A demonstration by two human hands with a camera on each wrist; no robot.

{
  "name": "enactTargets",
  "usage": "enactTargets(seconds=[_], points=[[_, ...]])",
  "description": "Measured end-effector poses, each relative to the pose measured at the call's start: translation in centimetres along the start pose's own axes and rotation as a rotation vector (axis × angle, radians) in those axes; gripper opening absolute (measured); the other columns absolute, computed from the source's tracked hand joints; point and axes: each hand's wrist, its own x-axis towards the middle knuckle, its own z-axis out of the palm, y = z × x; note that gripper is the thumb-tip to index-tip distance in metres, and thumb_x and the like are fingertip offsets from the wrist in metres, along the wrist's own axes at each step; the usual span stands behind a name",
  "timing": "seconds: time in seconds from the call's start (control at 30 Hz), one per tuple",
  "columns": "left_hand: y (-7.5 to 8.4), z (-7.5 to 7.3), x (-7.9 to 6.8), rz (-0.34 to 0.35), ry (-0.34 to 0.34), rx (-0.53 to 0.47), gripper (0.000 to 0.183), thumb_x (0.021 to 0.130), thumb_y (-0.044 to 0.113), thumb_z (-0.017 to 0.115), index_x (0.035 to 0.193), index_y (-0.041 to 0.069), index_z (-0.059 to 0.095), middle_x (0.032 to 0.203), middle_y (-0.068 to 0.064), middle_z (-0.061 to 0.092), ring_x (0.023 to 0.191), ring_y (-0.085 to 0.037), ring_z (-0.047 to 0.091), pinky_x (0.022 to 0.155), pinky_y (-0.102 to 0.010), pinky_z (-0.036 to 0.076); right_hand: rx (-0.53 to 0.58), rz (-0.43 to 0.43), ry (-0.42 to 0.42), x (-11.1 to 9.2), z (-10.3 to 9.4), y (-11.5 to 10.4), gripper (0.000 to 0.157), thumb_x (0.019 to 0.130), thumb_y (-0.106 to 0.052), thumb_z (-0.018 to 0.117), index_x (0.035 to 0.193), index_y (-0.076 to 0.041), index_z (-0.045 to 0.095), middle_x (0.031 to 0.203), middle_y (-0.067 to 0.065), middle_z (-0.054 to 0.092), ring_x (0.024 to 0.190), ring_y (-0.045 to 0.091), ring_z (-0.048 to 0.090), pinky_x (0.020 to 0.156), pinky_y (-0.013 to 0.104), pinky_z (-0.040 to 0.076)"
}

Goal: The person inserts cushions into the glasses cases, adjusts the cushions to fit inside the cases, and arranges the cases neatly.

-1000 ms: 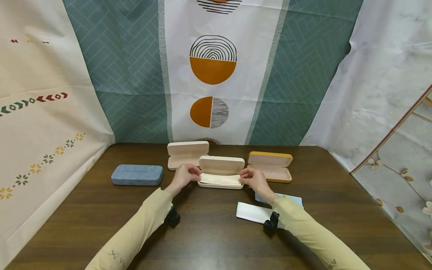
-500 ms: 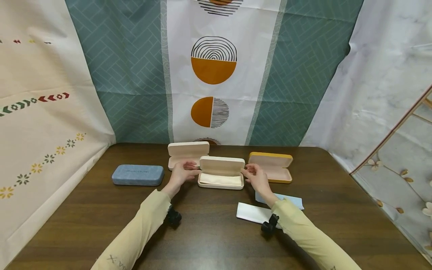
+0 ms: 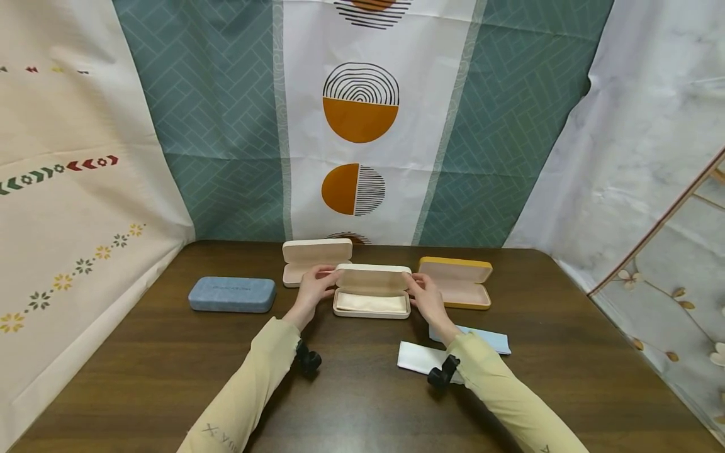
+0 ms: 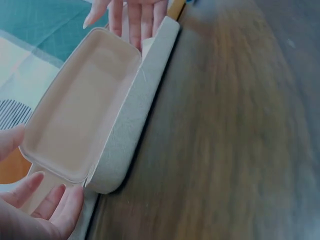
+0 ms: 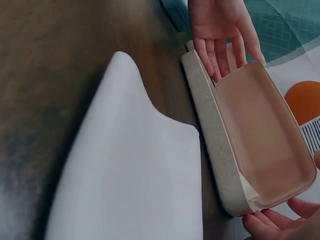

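Observation:
A cream glasses case [image 3: 370, 313] stands with its lid raised in the middle of the table, its pale lining facing me. Inside its base lies a folded cream cloth [image 3: 370, 303]. My left hand [image 3: 313, 289] touches the left end of the lid, thumb near the top corner and fingers fairly straight beside it. At the lid's right end, my right hand [image 3: 427, 296] touches the edge in the same way. In the left wrist view, the lid [image 4: 82, 105] tilts between both hands. The right wrist view shows the fingertips [image 5: 270, 218] low by the lid's end.
A blue closed glasses case [image 3: 232, 294] lies left. Behind stands an open pale pink case [image 3: 317, 251]; an open yellow-edged case [image 3: 455, 283] stands right. A folded white cloth [image 3: 419, 357] and a light blue cloth [image 3: 487, 340] lie under and beside my right forearm.
Both hands have moved off the cream cloth in the base and up to the ends of the raised lid. The case and the cloth inside stay in place.

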Motion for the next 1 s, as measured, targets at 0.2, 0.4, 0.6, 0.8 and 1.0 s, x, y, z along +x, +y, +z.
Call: enactTargets(seconds=[0.2, 0.4, 0.6, 0.8, 1.0], points=[[0.0, 0.2, 0.1, -0.018, -0.001, 0.042, 0.047, 0.083, 0.030, 0.067, 0.114, -0.002, 0.053, 0.107, -0.017, 0.050, 0.096, -0.033, 0.052, 0.081, -0.041, 0.045, -0.003, 0.016, -0.010, 0.3, 0.3, -0.1, 0.057, 0.089, -0.042, 0.054, 0.126, 0.001, 0.042, 0.113, 0.021, 0.046, 0.101, 0.035, 0.052, 0.080, 0.044, 0.045], [0.5, -0.1, 0.2, -0.070, -0.046, 0.105, 0.049, 0.084, 0.035, 0.064, 0.116, 0.000, 0.052, 0.110, -0.018, 0.050, 0.096, -0.034, 0.053, 0.082, -0.043, 0.044, 0.003, 0.045, -0.054, 0.8, 0.2, -0.2, 0.056, 0.090, -0.043, 0.052, 0.121, 0.002, 0.043, 0.109, 0.023, 0.047, 0.095, 0.036, 0.053, 0.077, 0.043, 0.047], [1.3, -0.9, 0.8, -0.149, -0.126, 0.197, 0.051, 0.083, 0.042, 0.062, 0.116, 0.005, 0.051, 0.112, -0.019, 0.051, 0.093, -0.032, 0.055, 0.078, -0.043, 0.046, 0.059, 0.126, -0.152, 1.5, -0.5, -0.7, 0.055, 0.089, -0.043, 0.053, 0.118, 0.002, 0.041, 0.109, 0.027, 0.047, 0.095, 0.039, 0.053, 0.075, 0.044, 0.048], [2.1, -1.4, 1.1, -0.212, -0.216, 0.240, 0.053, 0.084, 0.042, 0.062, 0.120, 0.006, 0.047, 0.110, -0.022, 0.050, 0.093, -0.035, 0.055, 0.072, -0.043, 0.048, 0.080, 0.250, -0.300, 2.2, -1.7, -1.3, 0.071, 0.088, -0.043, 0.055, 0.132, 0.006, 0.028, 0.120, 0.031, 0.043, 0.107, 0.039, 0.047, 0.075, 0.044, 0.048], [2.3, -1.5, 1.5, -0.252, -0.246, 0.191, 0.051, 0.083, 0.039, 0.063, 0.117, 0.005, 0.047, 0.110, -0.024, 0.047, 0.095, -0.038, 0.053, 0.071, -0.045, 0.048, 0.111, 0.329, -0.416, 2.7, -2.4, -1.7, 0.077, 0.089, -0.042, 0.053, 0.136, 0.008, 0.020, 0.131, 0.032, 0.033, 0.117, 0.040, 0.037, 0.075, 0.045, 0.047]])
